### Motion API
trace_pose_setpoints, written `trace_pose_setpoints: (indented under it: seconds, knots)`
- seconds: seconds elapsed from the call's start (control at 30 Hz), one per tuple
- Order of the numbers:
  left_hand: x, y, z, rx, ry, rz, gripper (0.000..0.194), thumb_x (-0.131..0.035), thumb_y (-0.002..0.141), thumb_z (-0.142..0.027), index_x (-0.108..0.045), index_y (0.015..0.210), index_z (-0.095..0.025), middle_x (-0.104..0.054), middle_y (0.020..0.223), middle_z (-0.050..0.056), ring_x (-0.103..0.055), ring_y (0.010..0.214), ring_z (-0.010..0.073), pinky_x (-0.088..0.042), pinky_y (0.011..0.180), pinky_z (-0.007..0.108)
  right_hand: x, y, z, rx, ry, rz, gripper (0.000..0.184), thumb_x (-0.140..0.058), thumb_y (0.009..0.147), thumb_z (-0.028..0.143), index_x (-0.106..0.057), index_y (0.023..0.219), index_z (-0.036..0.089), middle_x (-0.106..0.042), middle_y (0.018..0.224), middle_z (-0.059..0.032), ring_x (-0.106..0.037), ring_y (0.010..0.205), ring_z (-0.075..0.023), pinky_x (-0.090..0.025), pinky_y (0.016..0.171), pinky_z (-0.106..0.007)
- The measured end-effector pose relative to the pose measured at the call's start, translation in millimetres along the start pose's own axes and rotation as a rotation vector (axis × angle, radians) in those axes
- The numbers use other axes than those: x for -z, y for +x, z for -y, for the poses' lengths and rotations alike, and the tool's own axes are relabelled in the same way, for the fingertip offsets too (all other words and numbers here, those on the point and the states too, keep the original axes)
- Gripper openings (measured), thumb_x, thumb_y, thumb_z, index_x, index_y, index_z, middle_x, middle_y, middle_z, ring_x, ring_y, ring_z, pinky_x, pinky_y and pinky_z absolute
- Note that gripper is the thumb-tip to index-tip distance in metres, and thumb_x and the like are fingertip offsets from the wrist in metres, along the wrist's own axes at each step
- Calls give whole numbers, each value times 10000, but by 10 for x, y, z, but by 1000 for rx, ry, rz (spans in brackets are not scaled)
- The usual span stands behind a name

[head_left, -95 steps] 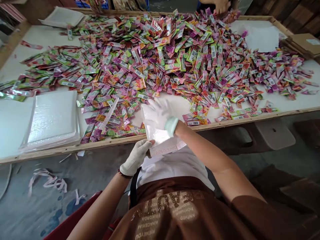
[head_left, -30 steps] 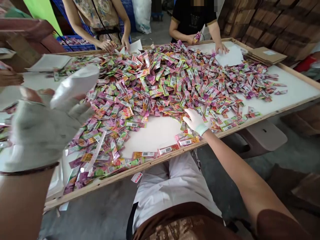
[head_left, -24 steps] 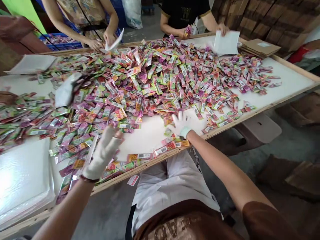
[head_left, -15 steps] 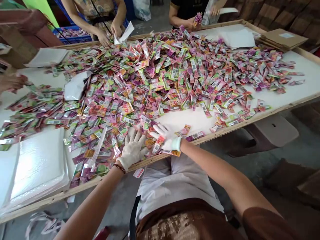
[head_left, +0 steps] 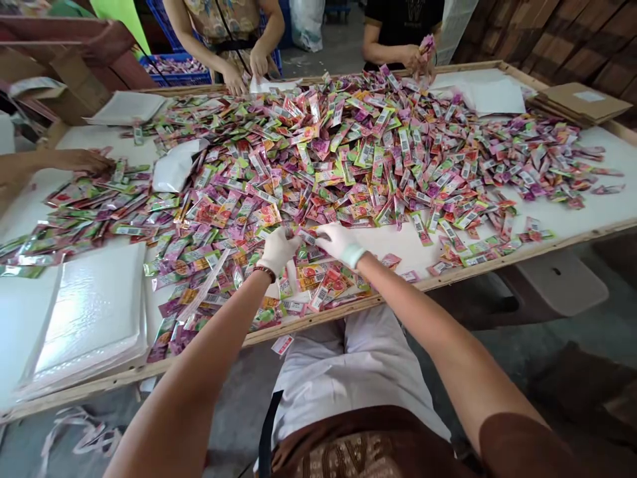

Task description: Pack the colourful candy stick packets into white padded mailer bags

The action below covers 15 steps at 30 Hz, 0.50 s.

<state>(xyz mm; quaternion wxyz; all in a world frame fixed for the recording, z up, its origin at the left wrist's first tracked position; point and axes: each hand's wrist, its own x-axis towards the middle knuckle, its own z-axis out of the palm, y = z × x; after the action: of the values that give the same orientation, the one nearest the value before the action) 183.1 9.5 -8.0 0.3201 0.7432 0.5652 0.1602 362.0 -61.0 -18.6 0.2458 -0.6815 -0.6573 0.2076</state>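
Observation:
Small pink, purple and green snack sachets (head_left: 368, 153) lie heaped over the white tabletop. In a white glove, my left hand (head_left: 277, 252) is closed at the near edge of the heap, its fingertips pinching sachets. Facing it, my right hand (head_left: 339, 241), also gloved, has its thumb and fingers closed at a sachet (head_left: 307, 238) between the two hands; the fingertips partly cover it. Just below my hands, several orange and pink sachets (head_left: 321, 282) lie loosely by the table's front edge.
A wooden rim (head_left: 432, 282) borders the table. A stack of clear-wrapped white sheets (head_left: 92, 312) lies at the left, a white bag (head_left: 176, 166) on the heap, flat cardboard (head_left: 580, 103) at the far right. Two people work opposite; another person's hand (head_left: 92, 161) reaches in at left.
Both my hands have moved forward from the front edge to the heap, and their spread fingers have closed on sachets. More sachets now lie below them. The camera view has shifted slightly.

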Motion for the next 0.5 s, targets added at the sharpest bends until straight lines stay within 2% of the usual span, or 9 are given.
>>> trace_pose_setpoints:
  seconds: [0.1,0.17,0.23,0.33,0.4,0.5]
  knots:
    - [-80,65,37,72,-49,66,317,-715,702,-336,-430,643,-211,-417,548,-53,-373,549,106,-293,545,254,-280,200,59,-110,-79,56,269,-706,838,348,-655,1032,168,-626,1100,-93,-606,881,-208,-466,792,-321]
    - [-16,-7,120,71,-118,95,323,-709,706,-338,-412,679,-215,-404,574,-65,-357,534,93,-289,523,240,-286,194,23,-125,-8,76,171,-656,868,314,-610,966,182,-632,989,-56,-592,788,-187,-457,725,-302]
    - [121,-97,198,40,-208,83,314,-689,730,-346,-402,736,-219,-397,606,-72,-356,525,86,-297,509,227,-144,97,-59,-117,166,55,109,-555,930,274,-565,1004,195,-639,911,-23,-590,736,-169,-459,684,-282]
    - [308,-171,222,-111,-269,10,276,-645,779,-343,-402,829,-223,-415,677,-65,-374,551,88,-325,516,216,206,-121,-248,-125,295,6,195,-457,976,235,-532,1152,198,-680,993,-45,-632,779,-174,-491,712,-286]
    - [322,-172,156,-217,-203,18,216,-603,814,-331,-441,892,-211,-492,750,-36,-434,603,102,-370,555,223,398,-262,-393,-145,188,-8,239,-473,979,247,-558,1195,191,-697,1067,-83,-658,876,-210,-507,790,-320]
    - [140,-155,-23,-312,30,166,252,-614,822,-347,-527,992,-182,-622,889,33,-567,740,155,-452,660,261,486,-429,-572,-163,-13,73,286,-605,937,299,-620,1201,190,-713,1109,-99,-669,985,-247,-508,896,-363]
